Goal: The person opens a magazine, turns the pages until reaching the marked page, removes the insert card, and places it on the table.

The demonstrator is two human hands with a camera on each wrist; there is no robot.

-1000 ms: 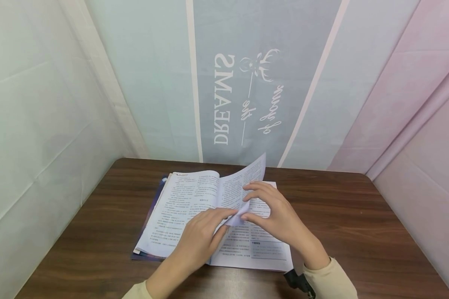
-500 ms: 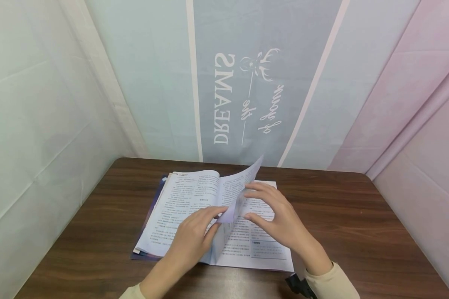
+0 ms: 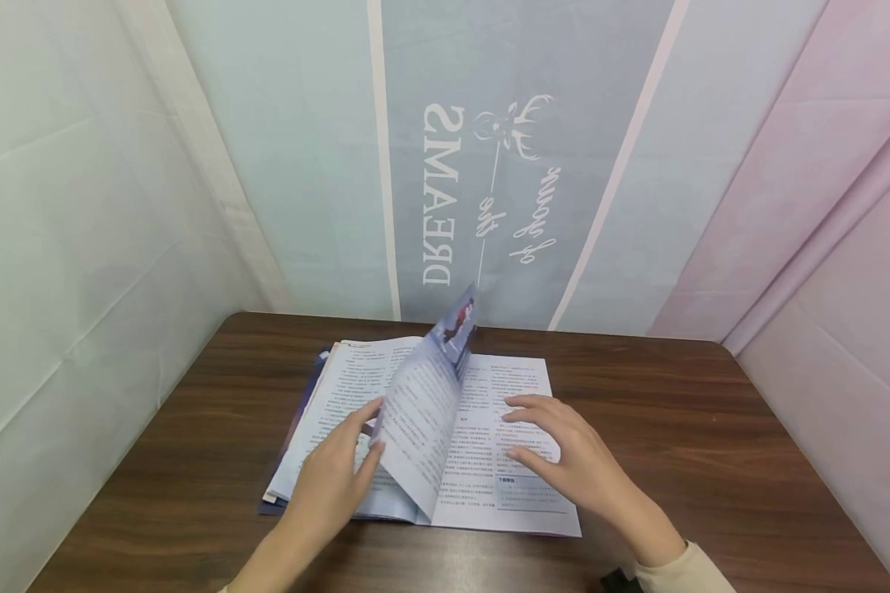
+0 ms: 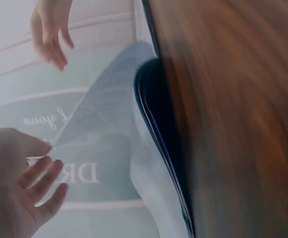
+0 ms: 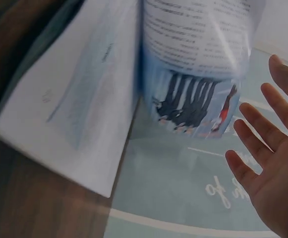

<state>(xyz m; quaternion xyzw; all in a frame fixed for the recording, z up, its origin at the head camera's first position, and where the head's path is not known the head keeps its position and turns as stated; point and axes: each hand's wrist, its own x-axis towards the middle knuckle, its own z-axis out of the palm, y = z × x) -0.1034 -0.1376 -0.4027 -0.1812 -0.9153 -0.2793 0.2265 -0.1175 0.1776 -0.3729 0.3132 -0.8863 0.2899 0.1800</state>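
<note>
An open magazine (image 3: 534, 494) with printed text lies on the wooden table. One of its pages (image 3: 423, 420) stands raised and curved over the left half, and a picture shows near its top. My left hand (image 3: 330, 478) pinches the edge of that page between thumb and fingers, as the left wrist view also shows at the page's corner. Over the right-hand page hovers my right hand (image 3: 571, 453), fingers spread and slightly bent, holding nothing. In the right wrist view this hand (image 5: 272, 134) is apart from the raised page (image 5: 198, 49).
Brown wood of the table (image 3: 675, 428) surrounds the magazine. A curtain (image 3: 326, 165) with mirrored lettering hangs behind the table's back edge, and pale cloth walls stand on both sides. A black object (image 3: 620, 581) sits by the right wrist.
My left hand has moved left, carrying the page over from the right side. My right hand has drawn back to the right and down, away from the page.
</note>
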